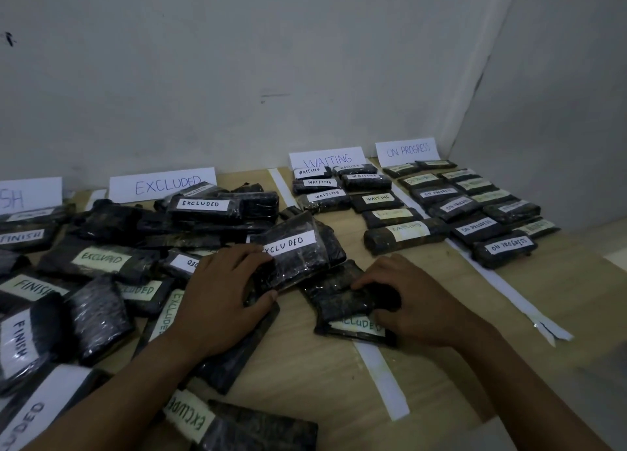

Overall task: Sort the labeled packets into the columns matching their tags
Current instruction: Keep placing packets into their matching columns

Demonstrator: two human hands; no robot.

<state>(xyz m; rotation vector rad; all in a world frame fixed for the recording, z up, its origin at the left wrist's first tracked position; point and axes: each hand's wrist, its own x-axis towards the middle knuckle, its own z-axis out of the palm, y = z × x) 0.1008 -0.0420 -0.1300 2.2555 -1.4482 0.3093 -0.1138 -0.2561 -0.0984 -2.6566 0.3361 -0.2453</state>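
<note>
Wooden table (305,376): left hand (220,294) clamps EXCLUDED pkt (291,250), long axis toward EXCLUDED sign (163,184); right hand (407,301) pinches another pkt (342,298).

Pale wood-grain tabletop (305,376), scuffed grey-white wall (237,60) behind, small dark mark (10,39) upper left

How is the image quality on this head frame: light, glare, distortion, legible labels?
Head view: dim overall, the wall grey and murky; wide-angle bending toward the edges; plastic wrap glints on the packet under the left hand; near labels read clearly, the far ON PROGRESS packets are partly illegible.
</note>
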